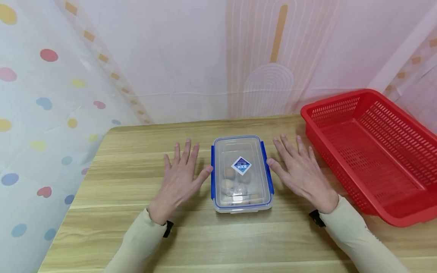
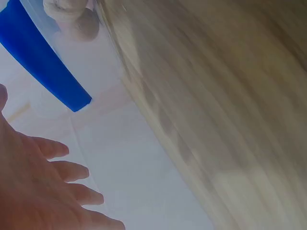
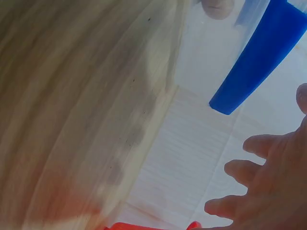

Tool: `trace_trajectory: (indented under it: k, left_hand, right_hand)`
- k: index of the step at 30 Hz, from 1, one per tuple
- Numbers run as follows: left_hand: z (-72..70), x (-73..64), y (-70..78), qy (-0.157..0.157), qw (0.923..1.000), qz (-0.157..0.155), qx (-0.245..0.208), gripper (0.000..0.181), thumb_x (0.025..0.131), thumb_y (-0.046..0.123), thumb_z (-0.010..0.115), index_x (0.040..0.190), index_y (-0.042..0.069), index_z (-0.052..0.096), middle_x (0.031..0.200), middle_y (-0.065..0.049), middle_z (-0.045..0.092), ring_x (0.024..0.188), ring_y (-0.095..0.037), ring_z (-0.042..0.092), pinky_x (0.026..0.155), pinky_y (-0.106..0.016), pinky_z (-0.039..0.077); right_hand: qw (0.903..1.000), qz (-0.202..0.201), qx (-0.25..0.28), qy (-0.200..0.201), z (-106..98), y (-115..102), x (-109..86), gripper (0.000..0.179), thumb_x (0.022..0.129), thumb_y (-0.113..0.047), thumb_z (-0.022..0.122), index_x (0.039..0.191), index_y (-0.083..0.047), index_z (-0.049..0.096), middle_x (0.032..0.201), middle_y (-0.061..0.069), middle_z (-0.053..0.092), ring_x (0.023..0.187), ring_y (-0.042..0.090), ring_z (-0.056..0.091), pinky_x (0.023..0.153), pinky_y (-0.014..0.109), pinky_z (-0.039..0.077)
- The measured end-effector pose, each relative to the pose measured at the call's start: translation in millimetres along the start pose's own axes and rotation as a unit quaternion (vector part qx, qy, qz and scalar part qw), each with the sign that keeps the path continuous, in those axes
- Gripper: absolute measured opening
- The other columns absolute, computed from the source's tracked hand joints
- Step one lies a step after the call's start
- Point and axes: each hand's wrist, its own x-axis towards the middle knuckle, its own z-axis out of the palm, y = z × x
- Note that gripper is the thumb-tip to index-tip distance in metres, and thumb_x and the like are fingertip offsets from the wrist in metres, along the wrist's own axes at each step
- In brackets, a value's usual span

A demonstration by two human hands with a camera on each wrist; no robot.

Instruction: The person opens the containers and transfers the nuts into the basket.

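A clear plastic food container (image 1: 239, 151) with a closed lid stands on the table between my hands. Blue locking clips (image 1: 212, 174) run along its two long sides, and a blue-and-white diamond label marks the lid. Several round, brownish, egg-like things (image 1: 229, 185) show through the lid, toward the near end. My left hand (image 1: 179, 178) is spread on the left, its thumb tip right at the left clip. On the other side my right hand (image 1: 302, 172) is spread too, thumb tip close by the right clip (image 3: 261, 57). Neither hand holds anything.
A large red plastic basket (image 1: 341, 174) with slotted walls stands to the right, close beside my right hand. The wooden table (image 1: 129, 170) ends at a patterned cloth (image 1: 184, 76) behind it, and a dotted cloth (image 1: 41, 132) hangs at the left.
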Motion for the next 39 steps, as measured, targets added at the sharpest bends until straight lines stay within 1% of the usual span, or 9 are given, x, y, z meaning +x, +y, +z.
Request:
trace_trajectory:
  k: [6,10,13,16,23,30,33,36,39]
  left_hand:
    - [2.4,0.1,7.8,-0.007,0.9998,0.001,-0.019,0.090,0.103,0.070,0.032,0.167,0.009,0.013,0.172,-0.016,0.004,0.156,-0.041,-0.006,0.119,-0.074,-0.002]
    - [4.9,-0.8,10.9,-0.003,0.9993,0.008,-0.036,0.091,0.104,0.069,0.033,0.166,0.007,0.012,0.172,-0.016,0.006,0.156,-0.043,0.000,0.118,-0.075,0.000]
    - [7.0,-2.1,12.4,-0.005,0.9980,0.010,-0.063,0.090,0.104,0.067,0.034,0.167,0.007,0.011,0.172,-0.016,0.007,0.156,-0.044,0.004,0.118,-0.076,0.003]
    - [8.5,-3.4,14.2,-0.015,0.9953,0.010,-0.095,0.088,0.105,0.064,0.036,0.167,0.008,0.009,0.172,-0.013,0.005,0.157,-0.043,0.005,0.118,-0.076,0.004]
    - [9.8,-3.4,18.7,-0.044,0.9861,0.002,-0.160,0.085,0.107,0.059,0.040,0.168,0.011,0.006,0.173,-0.011,0.004,0.158,-0.039,0.009,0.122,-0.070,0.009]
    - [12.2,-0.6,21.4,-0.060,0.9741,0.015,-0.217,0.086,0.107,0.055,0.045,0.167,0.008,0.005,0.172,-0.017,0.010,0.156,-0.036,0.016,0.125,-0.057,0.018]
    - [12.9,0.2,22.5,-0.065,0.9713,0.019,-0.228,0.087,0.107,0.055,0.045,0.167,0.007,0.004,0.172,-0.017,0.009,0.156,-0.034,0.018,0.125,-0.053,0.019]
    - [14.2,0.8,23.3,-0.063,0.9712,0.029,-0.228,0.086,0.107,0.053,0.045,0.166,0.004,0.005,0.172,-0.018,0.009,0.156,-0.034,0.018,0.125,-0.051,0.020]
    - [15.1,0.9,24.7,-0.064,0.9722,0.030,-0.223,0.086,0.107,0.052,0.046,0.166,0.003,0.007,0.171,-0.018,0.010,0.156,-0.034,0.019,0.125,-0.051,0.021]
  right_hand:
    - [0.9993,0.000,0.035,-0.011,1.1,-2.7,-0.9,0.080,0.105,-0.066,0.032,0.168,-0.018,0.016,0.173,0.009,0.010,0.157,0.045,0.000,0.120,0.072,0.010]
    - [0.9977,-0.003,0.066,-0.012,2.0,-3.4,-1.2,0.079,0.106,-0.064,0.034,0.167,-0.016,0.018,0.173,0.010,0.012,0.156,0.048,0.006,0.121,0.071,0.011]
    - [0.9959,-0.006,0.089,-0.014,3.0,-3.4,-1.5,0.078,0.107,-0.061,0.035,0.167,-0.014,0.018,0.173,0.011,0.013,0.155,0.049,0.009,0.122,0.070,0.013]
    - [0.9931,-0.012,0.115,-0.020,4.3,-3.7,-1.7,0.076,0.108,-0.058,0.036,0.167,-0.013,0.017,0.173,0.012,0.013,0.156,0.046,0.012,0.124,0.065,0.014]
    - [0.9813,-0.012,0.185,-0.052,6.8,-6.6,-1.8,0.073,0.110,-0.054,0.037,0.168,-0.016,0.012,0.174,0.009,0.010,0.158,0.035,0.013,0.126,0.059,0.015]
    - [0.9710,-0.007,0.232,-0.058,10.5,-8.2,-1.1,0.069,0.112,-0.048,0.036,0.168,-0.015,0.013,0.173,0.009,0.013,0.157,0.035,0.018,0.125,0.059,0.017]
    - [0.9649,-0.007,0.255,-0.064,12.2,-8.6,-1.2,0.067,0.113,-0.046,0.035,0.168,-0.015,0.013,0.173,0.008,0.013,0.157,0.035,0.018,0.125,0.059,0.017]
    - [0.9599,-0.006,0.273,-0.065,13.9,-9.2,-1.3,0.066,0.113,-0.045,0.036,0.168,-0.014,0.015,0.173,0.007,0.015,0.157,0.034,0.019,0.125,0.058,0.017]
    - [0.9568,-0.002,0.284,-0.062,15.7,-9.4,-1.9,0.065,0.112,-0.044,0.039,0.168,-0.016,0.017,0.172,0.006,0.018,0.156,0.033,0.021,0.125,0.058,0.018]
